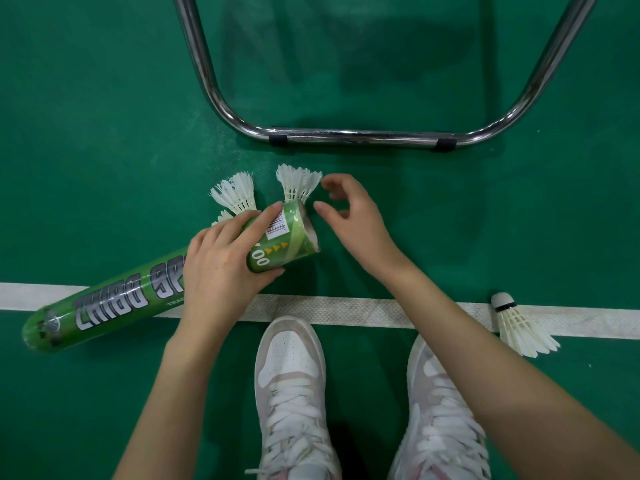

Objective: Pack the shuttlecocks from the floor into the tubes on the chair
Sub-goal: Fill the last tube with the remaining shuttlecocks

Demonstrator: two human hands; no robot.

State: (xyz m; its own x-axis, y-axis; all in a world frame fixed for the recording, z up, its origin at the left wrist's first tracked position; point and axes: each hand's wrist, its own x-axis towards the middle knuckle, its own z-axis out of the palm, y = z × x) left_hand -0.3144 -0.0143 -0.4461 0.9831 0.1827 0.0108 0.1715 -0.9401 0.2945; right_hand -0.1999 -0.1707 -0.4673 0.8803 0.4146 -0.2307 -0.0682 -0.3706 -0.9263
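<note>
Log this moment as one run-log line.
left hand: grip on green tube | right hand: open beside shuttlecock at tube mouth | another shuttlecock on white line

Both bare forearms reach forward from the near edge. The left hand is curled, palm down, fingers wrapped in a grip with the index finger stretched out. The right hand hovers just beside it, fingers loosely spread, gripping nothing.

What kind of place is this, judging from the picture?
Probably an indoor badminton court: a green textured sports floor, a white painted boundary line, and white feather shuttlecocks lying beside a long green cardboard shuttlecock tube.
</note>
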